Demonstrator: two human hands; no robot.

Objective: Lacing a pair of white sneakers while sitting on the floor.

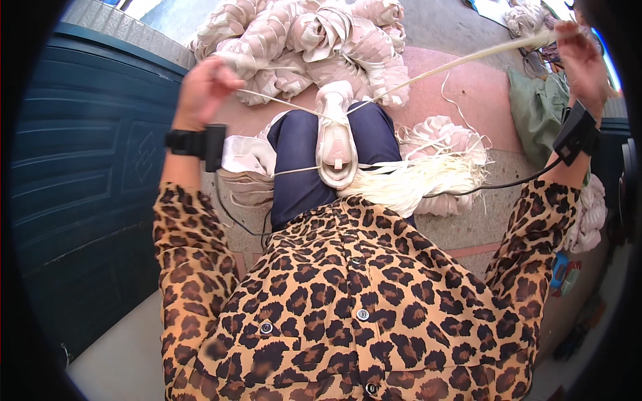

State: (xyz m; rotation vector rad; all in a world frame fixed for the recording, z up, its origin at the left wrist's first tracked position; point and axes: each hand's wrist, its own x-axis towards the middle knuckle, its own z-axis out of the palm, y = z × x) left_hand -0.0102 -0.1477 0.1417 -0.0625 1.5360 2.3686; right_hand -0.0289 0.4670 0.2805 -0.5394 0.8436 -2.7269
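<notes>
A: Where are the two hands, and what do they grip?

B: The left hand [204,90] is raised at upper left, fingers curled closed around one end of a thin cream-coloured cord [281,101]. The right hand [580,59] is raised at upper right, fingers closed on the other end, where the cord [468,59] broadens into a flat pale strand. Both wrists carry black strapped devices; the left wrist device [197,144], the right wrist device [576,134].

A: How does the cord run?

B: From each hand it slopes down to the centre, meeting at a pale beige shoe upper [336,137] that rests on the person's knee, clad in dark navy fabric [297,160]. The cord appears taut on both sides.

A: What surrounds the work?

B: A heap of similar pale beige shoe uppers [307,40] lies beyond the knee on the reddish floor. A bundle of loose cream cords [428,177] lies just right of the knee. A dark blue panelled door [80,154] stands at left.
</notes>
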